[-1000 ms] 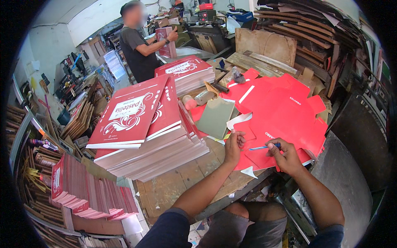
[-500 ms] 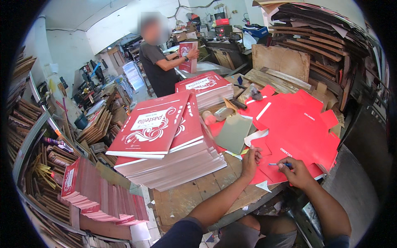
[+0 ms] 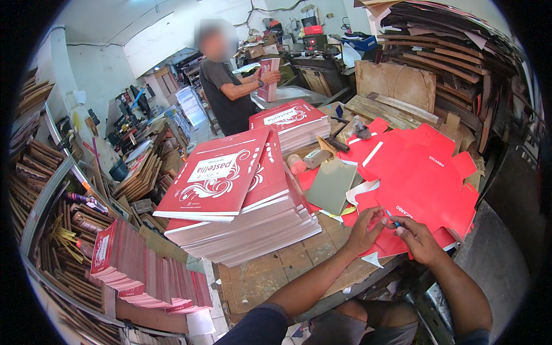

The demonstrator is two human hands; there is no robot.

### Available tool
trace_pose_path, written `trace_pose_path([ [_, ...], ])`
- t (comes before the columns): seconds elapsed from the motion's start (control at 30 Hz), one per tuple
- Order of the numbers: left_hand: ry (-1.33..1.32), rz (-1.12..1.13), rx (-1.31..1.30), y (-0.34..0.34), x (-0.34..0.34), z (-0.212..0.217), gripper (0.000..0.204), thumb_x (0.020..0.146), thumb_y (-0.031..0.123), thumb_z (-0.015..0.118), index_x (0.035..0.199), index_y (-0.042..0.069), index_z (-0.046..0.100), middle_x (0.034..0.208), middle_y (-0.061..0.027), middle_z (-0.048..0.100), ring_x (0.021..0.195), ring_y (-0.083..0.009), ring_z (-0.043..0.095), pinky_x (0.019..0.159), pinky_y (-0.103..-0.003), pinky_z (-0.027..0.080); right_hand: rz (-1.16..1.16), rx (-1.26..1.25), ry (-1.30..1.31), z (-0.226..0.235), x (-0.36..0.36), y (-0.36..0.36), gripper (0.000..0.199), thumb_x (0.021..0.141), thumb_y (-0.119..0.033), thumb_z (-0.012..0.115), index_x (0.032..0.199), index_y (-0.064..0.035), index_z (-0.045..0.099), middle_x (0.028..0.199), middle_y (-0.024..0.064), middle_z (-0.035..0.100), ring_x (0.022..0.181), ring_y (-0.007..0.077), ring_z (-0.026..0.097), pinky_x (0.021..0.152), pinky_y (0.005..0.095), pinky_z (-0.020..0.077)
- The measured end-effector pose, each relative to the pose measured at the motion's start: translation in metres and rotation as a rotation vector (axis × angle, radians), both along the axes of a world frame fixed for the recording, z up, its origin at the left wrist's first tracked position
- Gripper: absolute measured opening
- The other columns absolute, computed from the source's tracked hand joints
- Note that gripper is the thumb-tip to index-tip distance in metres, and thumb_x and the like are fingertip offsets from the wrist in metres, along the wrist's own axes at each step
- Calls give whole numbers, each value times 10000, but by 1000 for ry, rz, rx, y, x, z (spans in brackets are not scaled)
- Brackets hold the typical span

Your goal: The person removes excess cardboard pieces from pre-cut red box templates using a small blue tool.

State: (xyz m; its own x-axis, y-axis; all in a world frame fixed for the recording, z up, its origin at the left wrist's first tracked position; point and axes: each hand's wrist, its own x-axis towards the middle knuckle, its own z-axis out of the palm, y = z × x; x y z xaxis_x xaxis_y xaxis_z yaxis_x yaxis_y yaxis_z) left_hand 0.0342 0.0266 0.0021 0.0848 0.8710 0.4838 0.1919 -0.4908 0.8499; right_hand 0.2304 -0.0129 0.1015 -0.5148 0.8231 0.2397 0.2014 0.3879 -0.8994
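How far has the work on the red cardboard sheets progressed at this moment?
Done, it seems: tall stacks of flat printed red boxes fill the wooden table, with more on the shelf at the left. In hand: the left hand presses the near edge of the red die-cut sheets while the right hand holds a small blue tool there. Left: the sheets under it lie unfolded; I cannot count them.

Bright, even daylight; soft shadows; strong fisheye bending, black vignette at edges
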Motion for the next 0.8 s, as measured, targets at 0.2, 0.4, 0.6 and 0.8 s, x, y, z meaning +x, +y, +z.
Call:
trace_pose_path([
  [0.2, -33, -82, 6, 0, -1, -3, 486, 984, 364, 520, 1332, 26, 506, 1246, -155, 564, 1171, -242, 526, 1027, -370, 394, 16, 63, -71, 3, 1, -3, 380, 965, -221, 580, 1296, -37, 565, 1108, 139, 674, 973, 205, 631, 827, 336, 487],
  [0.4, 8, -135, -37, -5, -7, 7, 558, 984, 461, 448, 1319, 22, 525, 1250, -156, 565, 1191, -257, 506, 1039, -387, 353, 37, 61, -117, 8, -1, -7, 376, 937, -237, 621, 1260, -46, 601, 1062, 158, 676, 933, 221, 645, 797, 345, 496],
  [0.6, -13, -144, -18, -4, -7, 7, 545, 984, 453, 438, 1291, 16, 550, 1191, -153, 586, 1160, -255, 524, 1007, -381, 374, 85, 123, -138, 2, 1, -5, 393, 897, -240, 670, 1221, -26, 618, 987, 187, 677, 914, 260, 663, 801, 368, 508],
  [0.8, -14, -118, 11, -4, -5, 9, 459, 993, 390, 460, 1222, 16, 596, 1092, -144, 611, 1069, -249, 561, 935, -360, 414, 129, 157, -169, 6, 1, -7, 402, 854, -221, 715, 1193, -22, 629, 951, 174, 673, 893, 259, 658, 809, 371, 509],
])
